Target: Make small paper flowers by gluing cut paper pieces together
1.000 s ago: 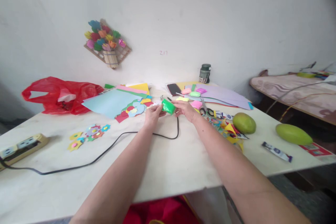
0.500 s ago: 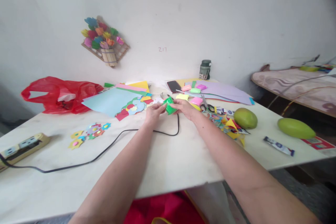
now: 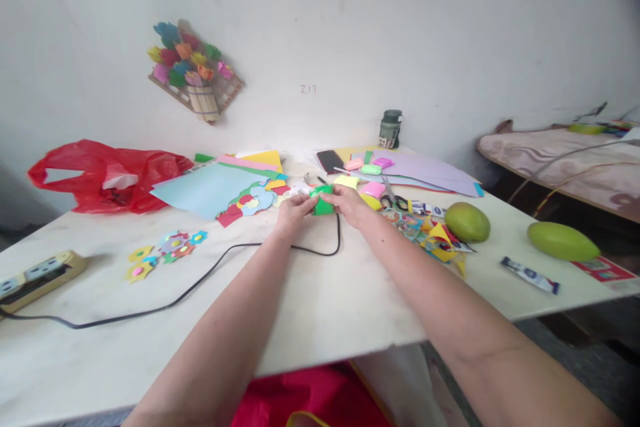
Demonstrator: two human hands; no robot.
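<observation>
Between both hands, over the middle of the table, is a small shiny green packet (image 3: 323,204), which looks like wrapped modelling clay. My left hand (image 3: 296,211) pinches its left side with closed fingers. On the right side, my right hand (image 3: 348,204) grips it with thumb and fingers. Just behind lie a yellow clay packet (image 3: 347,181) and a pink one (image 3: 373,189). Scissors (image 3: 394,201) with dark handles rest right of my right hand. Paper flower cut-outs (image 3: 250,203) lie left of my left hand.
A black cable (image 3: 200,287) runs from the power strip (image 3: 43,277) across the table below my hands. Paper scraps (image 3: 440,240), two green mangoes (image 3: 467,223) and a glue tube (image 3: 530,274) lie right. Left are small paper flowers (image 3: 170,250) and a red plastic bag (image 3: 145,177).
The green packet has turned between my fingers and now lies more level and wider to view. Both hands stay closed on it, and the whole view has shifted slightly.
</observation>
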